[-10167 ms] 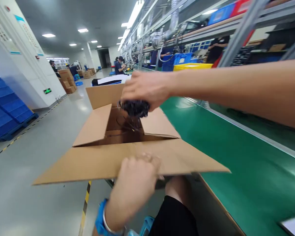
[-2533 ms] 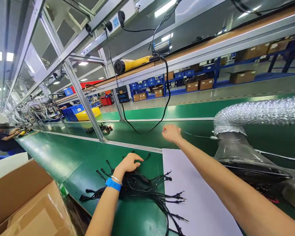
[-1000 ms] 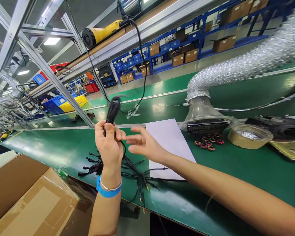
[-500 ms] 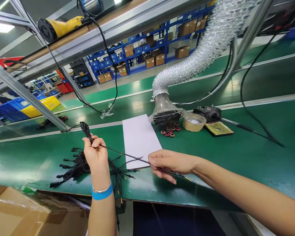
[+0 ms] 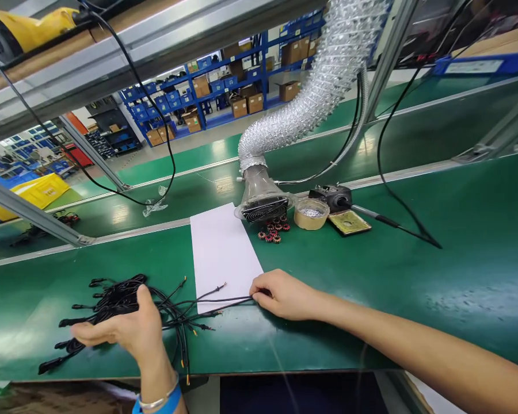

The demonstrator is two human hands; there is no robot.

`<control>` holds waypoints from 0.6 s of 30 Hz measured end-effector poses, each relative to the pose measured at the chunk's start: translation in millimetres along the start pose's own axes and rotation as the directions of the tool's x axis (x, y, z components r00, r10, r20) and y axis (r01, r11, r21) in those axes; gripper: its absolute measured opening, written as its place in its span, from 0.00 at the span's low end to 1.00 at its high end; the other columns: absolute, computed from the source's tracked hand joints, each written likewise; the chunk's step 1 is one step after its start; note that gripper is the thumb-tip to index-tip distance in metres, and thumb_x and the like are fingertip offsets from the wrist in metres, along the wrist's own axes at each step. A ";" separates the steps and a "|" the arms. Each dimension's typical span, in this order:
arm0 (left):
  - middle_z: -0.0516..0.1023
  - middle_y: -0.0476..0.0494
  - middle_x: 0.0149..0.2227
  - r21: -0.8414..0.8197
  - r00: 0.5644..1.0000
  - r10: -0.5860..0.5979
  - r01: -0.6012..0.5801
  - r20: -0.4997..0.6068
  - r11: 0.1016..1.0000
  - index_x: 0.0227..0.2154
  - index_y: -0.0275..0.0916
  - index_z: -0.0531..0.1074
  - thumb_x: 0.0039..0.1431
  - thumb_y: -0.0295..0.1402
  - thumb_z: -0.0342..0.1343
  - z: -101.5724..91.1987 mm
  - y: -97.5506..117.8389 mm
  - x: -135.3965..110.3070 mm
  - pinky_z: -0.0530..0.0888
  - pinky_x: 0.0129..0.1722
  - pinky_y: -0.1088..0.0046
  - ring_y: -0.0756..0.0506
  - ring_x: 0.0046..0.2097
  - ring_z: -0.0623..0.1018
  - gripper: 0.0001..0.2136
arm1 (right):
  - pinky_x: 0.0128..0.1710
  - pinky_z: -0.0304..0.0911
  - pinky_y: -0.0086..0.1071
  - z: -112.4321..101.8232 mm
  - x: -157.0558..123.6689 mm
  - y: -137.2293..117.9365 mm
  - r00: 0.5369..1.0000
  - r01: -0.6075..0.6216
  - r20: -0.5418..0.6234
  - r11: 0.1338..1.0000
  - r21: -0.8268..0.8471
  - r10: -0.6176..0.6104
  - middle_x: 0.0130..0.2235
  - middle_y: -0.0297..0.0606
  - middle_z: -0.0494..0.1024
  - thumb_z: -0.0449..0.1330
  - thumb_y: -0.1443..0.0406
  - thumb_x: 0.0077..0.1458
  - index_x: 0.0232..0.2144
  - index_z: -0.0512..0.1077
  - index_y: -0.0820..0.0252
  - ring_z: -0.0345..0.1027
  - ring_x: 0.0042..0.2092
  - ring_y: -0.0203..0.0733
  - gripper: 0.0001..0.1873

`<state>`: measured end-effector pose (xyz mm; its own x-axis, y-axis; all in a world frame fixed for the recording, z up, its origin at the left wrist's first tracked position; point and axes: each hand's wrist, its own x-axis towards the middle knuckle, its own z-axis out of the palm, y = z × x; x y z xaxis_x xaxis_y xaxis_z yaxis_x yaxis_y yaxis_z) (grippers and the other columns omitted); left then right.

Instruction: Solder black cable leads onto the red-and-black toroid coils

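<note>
A heap of black cables (image 5: 121, 299) lies on the green bench at the left, connector ends pointing left and stripped wire ends fanning right. Over the near side of this heap is my left hand (image 5: 125, 330), its thumb and fingers spread with nothing gripped. My right hand (image 5: 280, 294) pinches one black cable (image 5: 231, 299) near the lower right edge of a white sheet of paper (image 5: 224, 247). That cable runs left across the sheet into the heap; its far tip is hidden by my right hand.
Behind the sheet stands a fume extractor nozzle (image 5: 259, 198) on a silver hose (image 5: 306, 109). Small wound rings (image 5: 274, 231), a tape roll (image 5: 311, 214), a yellow sponge tray (image 5: 349, 222) and a soldering iron (image 5: 375, 215) sit right of it. A metal shelf rail (image 5: 164, 34) crosses above.
My left hand has let go of the coiled cable, which now lies on the heap, and its fingers have spread. My right hand has drawn closer to the bench. The view has swung right.
</note>
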<state>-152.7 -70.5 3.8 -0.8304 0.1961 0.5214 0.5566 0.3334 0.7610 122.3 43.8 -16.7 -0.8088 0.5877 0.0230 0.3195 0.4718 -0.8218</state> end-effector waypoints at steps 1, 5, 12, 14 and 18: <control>0.27 0.16 0.65 0.067 0.995 0.090 -0.087 -0.032 0.994 0.63 0.25 0.26 0.44 0.38 0.66 1.8 11.6 -12.2 0.37 0.65 0.42 0.26 0.68 0.34 0.57 | 0.36 0.57 0.33 -1.7 0.0 2.7 1.000 0.005 0.004 1.000 -0.005 -0.005 0.31 0.40 0.79 0.55 0.69 0.53 0.28 0.76 0.61 0.68 0.33 0.42 0.09; 0.49 0.31 0.67 -0.181 0.710 0.600 -0.578 0.368 0.796 0.64 0.36 0.50 0.56 0.30 0.57 15.3 74.9 -67.4 0.49 0.66 0.49 0.33 0.69 0.47 0.34 | 0.34 0.57 0.31 -18.8 -2.8 11.4 1.000 0.017 -0.011 1.000 0.024 -0.017 0.30 0.37 0.78 0.57 0.68 0.52 0.28 0.76 0.60 0.68 0.32 0.40 0.07; 0.76 0.43 0.36 -0.317 0.003 0.318 0.112 0.948 0.942 0.49 0.37 0.65 0.59 0.34 0.55 75.9 108.5 -104.4 0.75 0.35 0.67 0.46 0.32 0.76 0.16 | 0.29 0.64 0.28 -35.1 -8.0 32.7 0.970 -0.098 -0.190 0.962 0.255 0.150 0.28 0.34 0.75 0.59 0.64 0.52 0.32 0.71 0.62 0.67 0.28 0.35 0.06; 0.72 0.50 0.27 -0.211 -0.035 0.227 0.255 0.973 0.944 0.42 0.37 0.67 0.58 0.35 0.56 91.5 103.5 -103.3 0.72 0.28 0.72 0.49 0.26 0.73 0.11 | 0.28 0.67 0.28 -35.7 -10.5 40.4 0.960 -0.115 -0.206 0.936 0.334 0.191 0.29 0.35 0.75 0.59 0.62 0.53 0.36 0.70 0.62 0.68 0.28 0.35 0.10; 0.71 0.50 0.28 -0.140 -0.076 0.184 0.397 0.980 0.907 0.38 0.36 0.69 0.58 0.38 0.55 105.0 95.2 -106.3 0.69 0.25 0.76 0.52 0.25 0.70 0.10 | 0.26 0.70 0.29 -38.6 -15.1 51.5 0.947 -0.119 -0.228 0.904 0.411 0.228 0.32 0.38 0.77 0.57 0.59 0.55 0.39 0.70 0.63 0.70 0.27 0.34 0.14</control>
<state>-14.0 37.3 -19.8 0.1416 0.9502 -0.2776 0.1785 0.2514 0.9513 170.0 84.5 -37.3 -0.5801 0.8137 -0.0362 0.1819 0.0861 -0.9795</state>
